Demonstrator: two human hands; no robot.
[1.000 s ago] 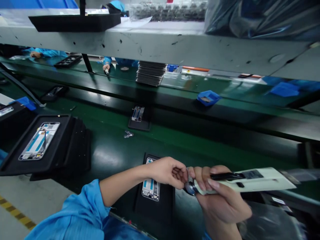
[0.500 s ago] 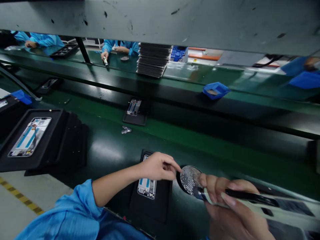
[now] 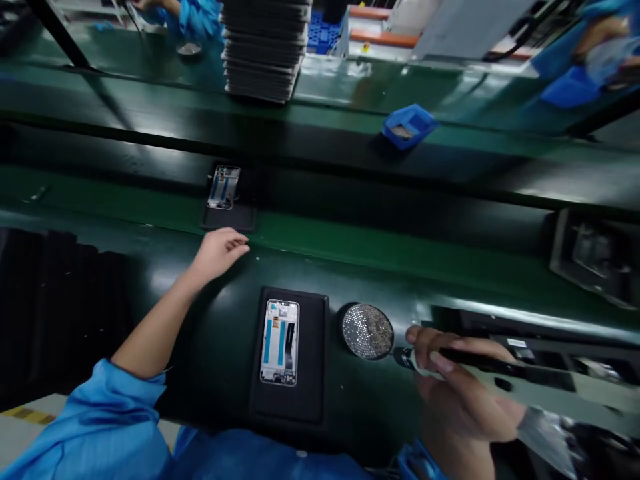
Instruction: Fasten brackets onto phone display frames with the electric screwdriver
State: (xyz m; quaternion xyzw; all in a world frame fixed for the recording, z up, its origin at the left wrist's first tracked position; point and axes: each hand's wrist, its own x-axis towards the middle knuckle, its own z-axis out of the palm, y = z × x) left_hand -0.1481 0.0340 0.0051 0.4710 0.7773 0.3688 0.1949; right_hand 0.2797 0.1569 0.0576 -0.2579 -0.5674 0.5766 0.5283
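My right hand (image 3: 465, 380) is wrapped round a pale electric screwdriver (image 3: 535, 383) with a black lever along its side. The tool's dark nose points left, at the edge of a round dish (image 3: 356, 331) of small screws. My left hand (image 3: 223, 255) is over the green bench with its fingers curled together; what they hold, if anything, is hidden. Nearer me, an opened phone (image 3: 279, 343) with blue strips lies face up on a black tray (image 3: 314, 360), between my left hand and the dish.
Farther back, a second opened phone (image 3: 224, 187) lies on another black tray (image 3: 229, 219). A blue bin (image 3: 410, 127) and a tall stack of trays (image 3: 265, 50) stand beyond. Dark trays (image 3: 60, 307) are piled at left, more (image 3: 600, 257) at right. Co-workers in blue sleeves (image 3: 200, 17) sit opposite.
My left hand has moved from above the near phone, left and away from me, uncovering the phone. The screwdriver's nose has drawn back slightly from over the dish. The view has shifted right and down.
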